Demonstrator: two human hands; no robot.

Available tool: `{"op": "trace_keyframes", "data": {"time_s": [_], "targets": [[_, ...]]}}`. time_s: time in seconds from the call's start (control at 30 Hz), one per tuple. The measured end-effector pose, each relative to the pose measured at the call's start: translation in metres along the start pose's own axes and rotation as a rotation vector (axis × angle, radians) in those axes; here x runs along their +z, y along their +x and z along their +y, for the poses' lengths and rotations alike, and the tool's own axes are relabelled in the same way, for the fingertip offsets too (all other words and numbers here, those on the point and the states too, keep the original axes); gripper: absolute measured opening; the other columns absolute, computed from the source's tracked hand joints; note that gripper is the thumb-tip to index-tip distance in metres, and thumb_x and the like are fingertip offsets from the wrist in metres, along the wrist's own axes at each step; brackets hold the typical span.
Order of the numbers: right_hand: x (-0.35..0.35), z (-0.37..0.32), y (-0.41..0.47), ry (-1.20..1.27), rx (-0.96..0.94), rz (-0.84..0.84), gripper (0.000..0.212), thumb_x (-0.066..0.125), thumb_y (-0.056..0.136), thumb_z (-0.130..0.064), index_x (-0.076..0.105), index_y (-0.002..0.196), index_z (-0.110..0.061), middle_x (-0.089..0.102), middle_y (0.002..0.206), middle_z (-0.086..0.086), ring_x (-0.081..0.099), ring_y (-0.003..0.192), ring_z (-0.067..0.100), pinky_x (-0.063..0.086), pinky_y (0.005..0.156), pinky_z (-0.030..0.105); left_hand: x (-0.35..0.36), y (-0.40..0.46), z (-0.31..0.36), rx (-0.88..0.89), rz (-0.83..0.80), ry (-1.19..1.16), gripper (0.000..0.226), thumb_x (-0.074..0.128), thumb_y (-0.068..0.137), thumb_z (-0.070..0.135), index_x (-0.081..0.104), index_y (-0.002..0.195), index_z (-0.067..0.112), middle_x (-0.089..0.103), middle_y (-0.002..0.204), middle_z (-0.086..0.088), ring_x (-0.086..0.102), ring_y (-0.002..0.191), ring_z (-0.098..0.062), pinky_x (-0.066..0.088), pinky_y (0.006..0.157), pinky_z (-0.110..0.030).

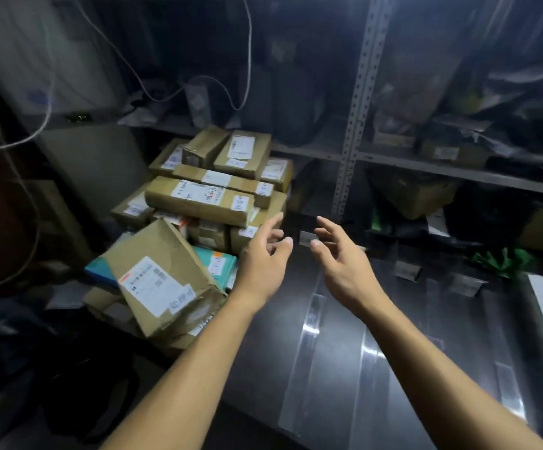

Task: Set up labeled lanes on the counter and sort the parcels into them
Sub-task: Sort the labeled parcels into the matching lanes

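dark counter (344, 319) | parcels (198, 196) stacked left | both hands (263, 254) empty

Two bare forearms reach forward from the bottom edge of the head view, rising side by side towards the centre. The left hand (262, 254) is held with its back to the camera, fingers loosely spread and slightly curled, thumb pointing towards the other hand. The right hand (344, 258) mirrors it, fingers parted and bent, palm turned inward. Both hands are empty, and a narrow gap separates their fingertips.
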State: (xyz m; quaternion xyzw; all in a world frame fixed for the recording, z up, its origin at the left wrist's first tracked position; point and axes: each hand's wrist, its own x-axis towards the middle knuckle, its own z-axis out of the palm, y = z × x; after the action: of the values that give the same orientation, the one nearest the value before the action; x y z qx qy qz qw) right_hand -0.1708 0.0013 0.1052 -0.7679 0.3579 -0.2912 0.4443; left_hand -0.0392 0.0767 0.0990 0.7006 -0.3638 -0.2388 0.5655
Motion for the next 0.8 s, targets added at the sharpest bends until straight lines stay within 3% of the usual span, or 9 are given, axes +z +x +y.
{"op": "trace_keyframes", "data": {"time_s": [0.1,0.23,0.33,0.4,0.5,0.57,0.67,0.73,0.8], "targets": [[0.042,-0.016,0.016,0.005,-0.013,-0.05,0.046,0.052,0.102,-0.029,0.042,0.148,-0.028,0.055,0.124,-0.016,0.055,0.105,-0.006,0.037,0.08,-0.002,-0.05,0.012,-0.015,-0.031,0.052,-0.011,0.043,0.057,0.097,0.021,0.051,0.136,0.037,0.061,0.117,0.006,0.062,0.102,-0.004,0.052,0.091,-0.028],[0.09,-0.027,0.033,0.039,-0.006,-0.149,0.047,0.052,0.102,-0.03,0.043,0.148,-0.026,0.057,0.127,-0.012,0.055,0.106,-0.005,0.038,0.078,-0.004,-0.1,0.022,-0.034,-0.079,0.137,-0.006,0.046,0.055,0.099,0.016,0.048,0.141,0.03,0.058,0.118,0.004,0.058,0.102,-0.001,0.047,0.077,-0.01],[0.122,-0.024,0.047,0.044,0.026,-0.233,0.047,0.053,0.101,-0.032,0.044,0.147,-0.026,0.058,0.127,-0.01,0.057,0.111,0.002,0.041,0.087,0.008,-0.131,0.02,-0.052,-0.146,0.24,0.007,0.045,0.055,0.099,0.013,0.048,0.141,0.025,0.057,0.121,0.0,0.058,0.103,-0.002,0.044,0.075,-0.003],[0.142,-0.017,0.057,0.033,0.061,-0.297,0.049,0.054,0.1,-0.035,0.045,0.148,-0.024,0.062,0.131,-0.005,0.058,0.115,0.008,0.045,0.084,0.015,-0.149,0.017,-0.066,-0.193,0.326,0.041,0.045,0.057,0.098,0.012,0.049,0.14,0.022,0.056,0.124,-0.001,0.057,0.113,-0.012,0.042,0.084,-0.009],[0.17,-0.006,0.069,0.005,0.115,-0.409,0.053,0.054,0.1,-0.038,0.041,0.149,-0.023,0.06,0.133,-0.003,0.058,0.108,0.009,0.046,0.067,0.008,-0.178,0.013,-0.088,-0.297,0.448,0.128,0.046,0.059,0.096,0.014,0.049,0.141,0.019,0.056,0.13,-0.005,0.052,0.126,-0.019,0.042,0.103,-0.029],[0.187,0.0,0.074,-0.033,0.135,-0.453,0.057,0.055,0.098,-0.042,0.039,0.15,-0.025,0.057,0.136,-0.004,0.057,0.108,0.01,0.047,0.078,0.015,-0.194,0.009,-0.107,-0.372,0.478,0.19,0.052,0.062,0.094,0.02,0.046,0.143,0.02,0.054,0.138,-0.004,0.049,0.131,-0.019,0.041,0.11,-0.037],[0.208,0.011,0.076,-0.064,0.174,-0.502,0.066,0.056,0.094,-0.053,0.036,0.151,-0.027,0.051,0.148,0.0,0.054,0.126,0.018,0.045,0.106,0.04,-0.214,0.007,-0.141,-0.484,0.508,0.201,0.076,0.063,0.081,0.041,0.035,0.149,0.022,0.053,0.14,-0.002,0.051,0.129,-0.023,0.043,0.108,-0.048],[0.22,0.016,0.076,-0.097,0.199,-0.56,0.071,0.056,0.094,-0.055,0.03,0.155,-0.027,0.043,0.155,0.002,0.045,0.139,0.022,0.037,0.114,0.041,-0.218,0.007,-0.161,-0.587,0.47,0.114,0.079,0.065,0.084,0.043,0.029,0.151,0.02,0.052,0.141,0.001,0.052,0.126,-0.021,0.044,0.107,-0.047],[0.229,0.022,0.075,-0.095,0.246,-0.625,0.076,0.056,0.094,-0.056,0.025,0.157,-0.028,0.038,0.158,0.0,0.042,0.141,0.022,0.034,0.116,0.038,-0.217,0.007,-0.173,-0.673,0.406,0.026,0.064,0.065,0.087,0.044,0.041,0.142,0.019,0.059,0.134,0.0,0.058,0.118,-0.02,0.048,0.103,-0.044]]}}
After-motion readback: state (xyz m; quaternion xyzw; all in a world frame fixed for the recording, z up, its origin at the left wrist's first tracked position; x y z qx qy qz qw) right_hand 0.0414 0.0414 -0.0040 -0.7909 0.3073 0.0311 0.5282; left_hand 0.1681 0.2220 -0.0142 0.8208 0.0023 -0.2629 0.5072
